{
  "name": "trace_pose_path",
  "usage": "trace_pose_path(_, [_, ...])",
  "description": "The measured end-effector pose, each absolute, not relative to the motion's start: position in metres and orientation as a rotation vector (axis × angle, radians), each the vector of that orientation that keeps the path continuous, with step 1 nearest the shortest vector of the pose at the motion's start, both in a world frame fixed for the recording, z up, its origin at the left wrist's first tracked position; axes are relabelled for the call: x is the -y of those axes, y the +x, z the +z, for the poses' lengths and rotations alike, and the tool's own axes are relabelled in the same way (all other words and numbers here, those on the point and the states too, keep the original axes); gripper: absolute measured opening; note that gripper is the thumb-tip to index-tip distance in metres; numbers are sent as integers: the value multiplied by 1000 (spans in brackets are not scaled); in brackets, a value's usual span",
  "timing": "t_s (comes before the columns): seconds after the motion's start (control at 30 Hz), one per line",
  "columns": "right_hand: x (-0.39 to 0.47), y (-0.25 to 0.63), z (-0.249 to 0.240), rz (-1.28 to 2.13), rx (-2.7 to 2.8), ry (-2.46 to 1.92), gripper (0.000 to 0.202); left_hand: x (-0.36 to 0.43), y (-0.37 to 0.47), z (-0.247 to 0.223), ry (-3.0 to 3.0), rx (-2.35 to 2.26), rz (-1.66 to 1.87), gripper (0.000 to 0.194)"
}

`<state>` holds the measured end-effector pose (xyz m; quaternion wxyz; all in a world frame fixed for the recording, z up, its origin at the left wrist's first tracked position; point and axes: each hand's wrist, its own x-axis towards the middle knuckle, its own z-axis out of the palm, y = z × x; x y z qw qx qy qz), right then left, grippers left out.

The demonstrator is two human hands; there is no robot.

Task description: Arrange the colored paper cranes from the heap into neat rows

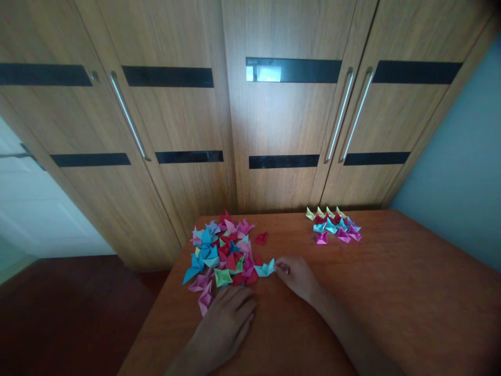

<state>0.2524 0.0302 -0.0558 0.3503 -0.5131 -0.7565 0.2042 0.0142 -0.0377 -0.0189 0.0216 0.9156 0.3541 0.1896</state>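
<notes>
My right hand (296, 275) pinches one tip of a light blue folded paper boat (265, 268) at the right edge of a loose pile. That pile (223, 250) holds many folded paper pieces in red, pink, blue, green and purple. My left hand (230, 321) rests palm down on the table at the pile's near side, its fingers stretched out beside a green paper boat (223, 277) and a pink one (205, 300). Farther right, several paper boats stand in rows, with yellow ones (320, 212) at the back, light blue ones (331, 226) and magenta ones (343, 234) in front.
The brown wooden table (371, 303) reaches to a wardrobe (282, 120) with long metal handles (338, 115). A single red paper piece (261, 238) lies between the pile and the rows. At the left is a white door (43, 209); a blue wall (457, 156) stands at the right.
</notes>
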Motion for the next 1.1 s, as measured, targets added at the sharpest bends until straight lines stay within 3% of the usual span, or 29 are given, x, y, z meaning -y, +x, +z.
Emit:
trace_pose_path(0.2, [-51,244,-60,465,1727,-1412,20,38,21,-19,2846,-1070,570,24])
trace_pose_path(0.47, [-56,242,-62,469,1849,-1263,24,42,44,-15,2674,-990,616,28])
trace_pose_path(0.87, [-95,468,-80,-291,1402,-1779,44,-41,175,-68,2347,-1041,798,72])
trace_pose_path(1.1, [-137,536,-106,-228,1472,-1860,58,-100,239,-77,2336,-1060,877,86])
